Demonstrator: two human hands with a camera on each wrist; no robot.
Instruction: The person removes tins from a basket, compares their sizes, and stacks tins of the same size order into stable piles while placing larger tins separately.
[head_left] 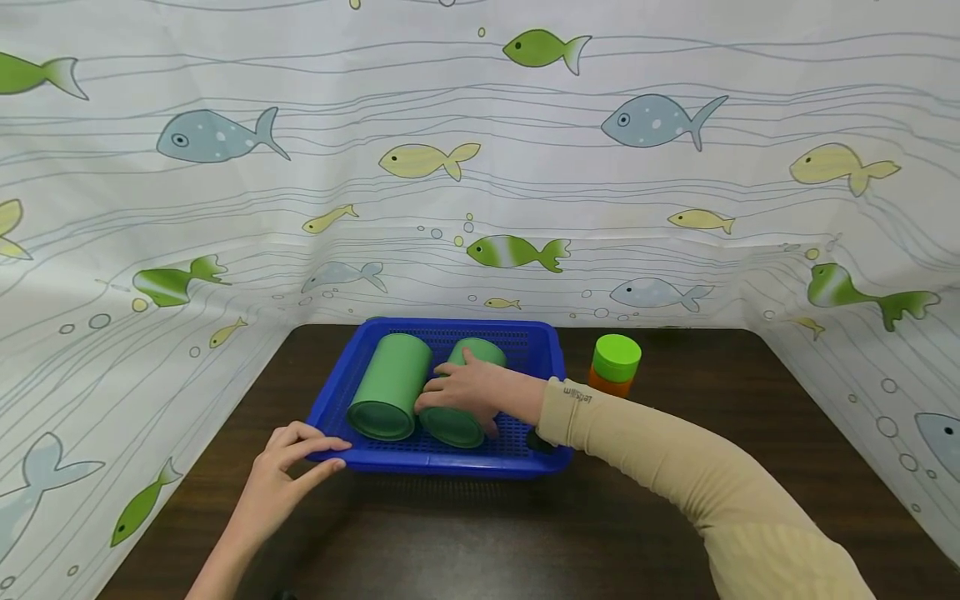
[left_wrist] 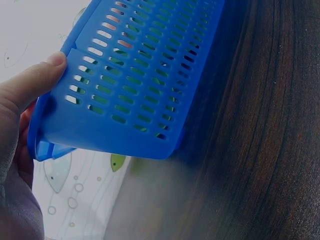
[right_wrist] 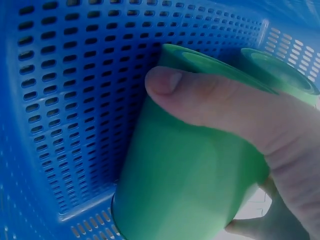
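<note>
A blue plastic basket (head_left: 480, 463) with slotted walls stands on the dark table, two green cylindrical canisters lying in it side by side. My left hand (head_left: 288, 467) pinches the basket's near left corner; in the left wrist view its thumb (left_wrist: 47, 72) lies along the rim. Inside the basket, my right hand (head_left: 468, 387) grips the right green canister (right_wrist: 185, 170) from above, thumb across its side near one end. The left green canister (head_left: 392, 385) lies right beside it, close to the right fingertips.
An orange jar with a lime-green lid (head_left: 617, 358) stands to the right of the basket, just behind the right sleeve (head_left: 637, 433). Dark wood table (head_left: 480, 542) stretches in front. A white fish-printed sheet (head_left: 480, 192) encloses the back and sides.
</note>
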